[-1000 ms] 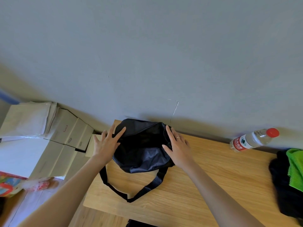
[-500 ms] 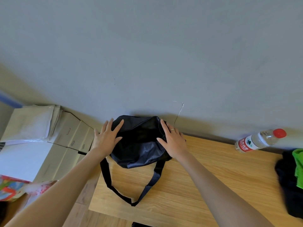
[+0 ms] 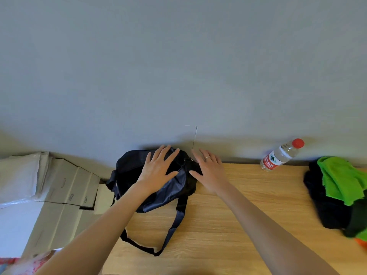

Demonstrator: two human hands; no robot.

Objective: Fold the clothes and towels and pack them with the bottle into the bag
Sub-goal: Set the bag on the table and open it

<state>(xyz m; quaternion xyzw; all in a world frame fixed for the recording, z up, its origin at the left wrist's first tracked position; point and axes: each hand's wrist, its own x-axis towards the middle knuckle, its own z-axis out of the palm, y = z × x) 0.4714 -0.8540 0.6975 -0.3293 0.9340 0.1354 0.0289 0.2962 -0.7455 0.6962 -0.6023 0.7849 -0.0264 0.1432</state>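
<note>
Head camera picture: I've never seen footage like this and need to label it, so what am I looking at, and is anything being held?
There is no machine here. A person wears a wide-angle camera on the head, looking forward and down, so the two bare arms reaching in from below are their own. On the wooden table a dark bag lies against the wall. The left hand rests flat on it, fingers spread. The right hand lies open at the bag's right end. Neither grips anything. Further right a clear bottle with a red cap lies tilted, and at the edge a green cloth lies on dark clothes. Cardboard boxes sit off the table's left.
</note>
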